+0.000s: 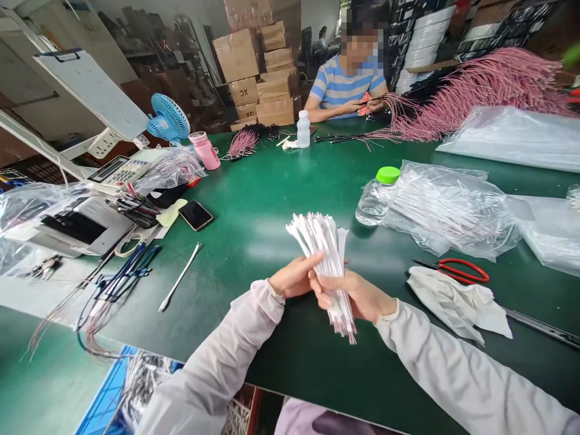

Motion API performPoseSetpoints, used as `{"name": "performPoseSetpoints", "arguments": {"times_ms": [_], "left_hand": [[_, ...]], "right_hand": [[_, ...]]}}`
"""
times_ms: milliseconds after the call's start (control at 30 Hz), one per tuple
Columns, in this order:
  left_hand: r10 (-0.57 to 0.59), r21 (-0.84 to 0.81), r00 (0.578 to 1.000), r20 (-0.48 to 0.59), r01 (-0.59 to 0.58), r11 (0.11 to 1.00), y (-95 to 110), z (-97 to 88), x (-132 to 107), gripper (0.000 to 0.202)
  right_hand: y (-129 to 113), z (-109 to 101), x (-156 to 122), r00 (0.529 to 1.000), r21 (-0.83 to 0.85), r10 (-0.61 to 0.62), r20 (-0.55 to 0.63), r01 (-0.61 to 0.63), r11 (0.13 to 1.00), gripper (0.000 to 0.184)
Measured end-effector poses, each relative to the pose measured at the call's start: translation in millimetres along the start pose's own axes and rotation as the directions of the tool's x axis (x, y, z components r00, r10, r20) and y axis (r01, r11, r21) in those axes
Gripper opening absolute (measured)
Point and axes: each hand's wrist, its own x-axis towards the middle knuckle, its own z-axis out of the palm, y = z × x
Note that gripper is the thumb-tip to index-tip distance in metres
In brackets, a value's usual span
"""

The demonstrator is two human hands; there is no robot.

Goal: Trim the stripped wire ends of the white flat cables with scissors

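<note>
left hand (293,279) and right hand (360,297) both clasping white wire bundle (322,240) above tabletop (272,199) near edge | seemingly evening ends | next needing steady grip

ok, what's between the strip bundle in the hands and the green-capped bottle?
Nothing: head view shows bare green table between the bundle of white strips and the green-capped bottle.

Head view, forward and down (close above table (272,199)).
</note>
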Motion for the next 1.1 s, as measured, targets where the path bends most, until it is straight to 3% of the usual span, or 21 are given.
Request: {"name": "performPoseSetpoints", "arguments": {"times_ms": [100, 200, 233, 300, 400, 467, 667, 800, 933, 1100], "left_hand": [[-0.005, 0.003, 0.999, -0.043, 0.005, 1.000, -6, 2.9, -2, 0.036], [0.021, -0.010, 0.981, -0.191, -0.023, 1.000, -7, 0.6, -3, 0.030], [0.026, -0.009, 0.977, -0.214, -0.029, 1.000, -7, -0.1, -4, 0.030], [0.022, 0.010, 0.973, -0.231, -0.020, 1.000, -7, 0.4, -6, 0.033], [0.012, 0.084, 0.971, -0.239, 0.008, 0.996, -11, 6.4, -7, 0.036], [0.028, 0.144, 0.971, -0.237, 0.007, 0.990, -18, 11.3, -6, 0.038], [0.043, 0.217, 0.980, -0.196, 0.001, 0.976, -33, 12.9, -4, 0.041], [0.046, 0.260, 0.987, -0.155, -0.004, 0.966, -33, 10.3, -4, 0.036], [0.054, 0.307, 0.986, -0.161, -0.002, 0.952, -32, 10.5, -4, 0.029], [0.128, 0.397, 0.950, -0.286, -0.005, 0.918, -33, 8.8, -5, 0.035]], "right_hand": [[5, -5, -1, 0.993, -0.088, 0.116, 0.035, -0.112, 0.990, 0.031], [-6, -21, -6, 0.982, -0.368, 0.165, 0.089, -0.121, 0.922, 0.043], [-11, -27, -9, 0.989, -0.465, 0.134, 0.064, -0.089, 0.881, 0.046], [-21, -38, -13, 0.994, -0.567, -0.042, -0.102, -0.023, 0.823, 0.046], [-23, -44, -17, 0.888, -0.520, -0.294, -0.353, 0.075, 0.851, 0.037], [-17, -44, -16, 0.858, -0.447, -0.335, -0.389, 0.143, 0.883, 0.037], [-6, -44, -14, 0.870, -0.232, -0.281, -0.406, 0.200, 0.952, 0.028], [-10, -47, -14, 0.908, -0.113, -0.175, -0.380, 0.143, 0.983, 0.031], [-9, -47, -13, 0.878, -0.163, -0.218, -0.427, 0.162, 0.973, 0.031], [-4, -48, -13, 0.810, -0.369, -0.356, -0.467, 0.187, 0.910, 0.030]]}}
